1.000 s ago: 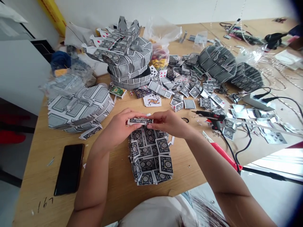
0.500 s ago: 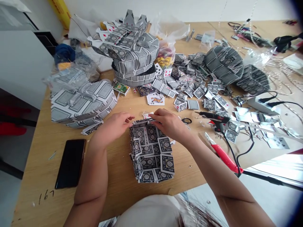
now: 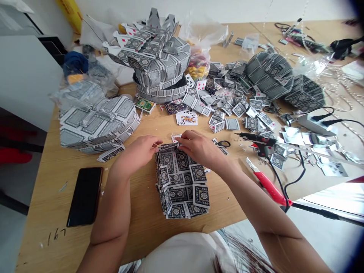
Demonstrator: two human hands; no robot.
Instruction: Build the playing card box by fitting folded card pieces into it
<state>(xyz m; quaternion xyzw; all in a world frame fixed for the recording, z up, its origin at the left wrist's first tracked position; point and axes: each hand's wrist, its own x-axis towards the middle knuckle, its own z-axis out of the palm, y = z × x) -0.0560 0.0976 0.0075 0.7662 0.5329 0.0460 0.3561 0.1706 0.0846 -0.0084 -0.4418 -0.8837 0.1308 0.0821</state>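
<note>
A box-like piece built from black-and-white playing cards (image 3: 182,185) lies on the wooden table in front of me, its patterned card backs facing up. At its far left corner, my left hand (image 3: 143,151) has its fingers curled and closed on the edge. My right hand (image 3: 197,149) pinches the far rim, thumb and fingers together; the fingertips are partly hidden. A loose playing card (image 3: 175,138) lies just beyond the rim. The black handles of scissors (image 3: 223,143) show beside my right hand.
At right lie a hot glue gun (image 3: 257,140), a red utility knife (image 3: 269,184) and cables. A phone (image 3: 85,197) rests at left. Larger card-built pieces stand behind, including a rounded one (image 3: 99,121) and a tall one (image 3: 162,68), near a pile of loose cards (image 3: 227,94).
My right hand has shifted slightly left along the far rim. My left hand and the card box stay nearly in place.
</note>
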